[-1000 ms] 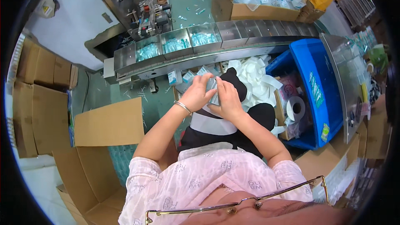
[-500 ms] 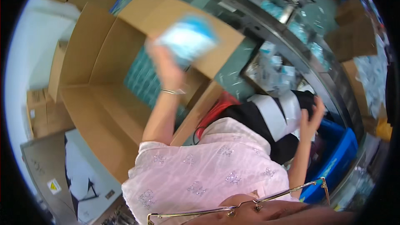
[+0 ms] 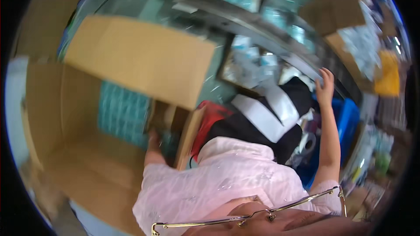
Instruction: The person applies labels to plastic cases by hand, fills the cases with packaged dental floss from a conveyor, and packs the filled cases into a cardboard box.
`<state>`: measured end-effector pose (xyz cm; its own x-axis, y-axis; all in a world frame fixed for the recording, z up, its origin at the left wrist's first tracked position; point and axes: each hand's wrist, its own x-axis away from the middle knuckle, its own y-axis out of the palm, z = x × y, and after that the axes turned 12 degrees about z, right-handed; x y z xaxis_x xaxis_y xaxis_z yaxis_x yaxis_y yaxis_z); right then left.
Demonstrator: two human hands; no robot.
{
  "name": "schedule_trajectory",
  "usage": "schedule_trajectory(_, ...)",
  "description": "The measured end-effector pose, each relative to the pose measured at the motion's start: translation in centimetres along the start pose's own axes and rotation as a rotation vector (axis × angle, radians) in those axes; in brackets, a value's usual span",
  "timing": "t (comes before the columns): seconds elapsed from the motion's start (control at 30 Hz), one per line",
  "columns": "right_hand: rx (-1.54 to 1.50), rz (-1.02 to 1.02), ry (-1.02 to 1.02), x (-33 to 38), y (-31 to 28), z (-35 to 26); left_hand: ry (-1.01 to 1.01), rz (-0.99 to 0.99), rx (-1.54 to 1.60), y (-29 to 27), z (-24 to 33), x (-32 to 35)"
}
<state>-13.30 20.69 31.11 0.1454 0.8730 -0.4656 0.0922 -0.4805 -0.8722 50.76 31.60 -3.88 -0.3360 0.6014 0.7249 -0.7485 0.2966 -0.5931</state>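
Observation:
My left arm reaches down into a large open cardboard box (image 3: 87, 166). Low inside it, my left hand (image 3: 154, 139) is dark and smeared, so its fingers and anything in them cannot be made out. Beside that hand lies a teal layer of clear-wrapped packs (image 3: 122, 111) in the box. My right hand (image 3: 325, 88) is raised past my knees, empty and open with its fingers apart. It is nearest to the metal edge of the conveyor (image 3: 302, 63), above a blue bin (image 3: 348, 118). Whether it touches the edge is unclear.
A tray of clear plastic-wrapped pieces (image 3: 251, 63) sits between my legs and the conveyor. A red item (image 3: 210, 120) is beside my thigh. On the far right stand a carton (image 3: 334, 6) with clear bags and a yellow item (image 3: 387, 73).
My left hand went from above the box, holding a blurred blue-and-white pack, down into it. My right hand rose away from my knees. The view swung right.

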Motion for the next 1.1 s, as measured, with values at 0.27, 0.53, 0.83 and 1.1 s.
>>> schedule_trajectory(0.27,0.065,-0.005,0.304,3.9,-2.8,8.0,0.634,1.382,0.105,-20.9,19.2,8.0)
schedule_trajectory(0.53,-0.277,0.141,0.404,-8.8,13.3,6.9,1.241,0.018,0.061,-4.7,54.0,17.2)
schedule_trajectory(0.83,-0.412,-0.726,0.998,-14.0,19.6,8.5,0.546,0.219,-0.251,17.1,50.3,-4.8)
schedule_trajectory(1.1,-0.507,-0.269,1.189,-14.2,21.4,5.7,0.797,-0.022,0.098,18.9,51.5,-0.4)
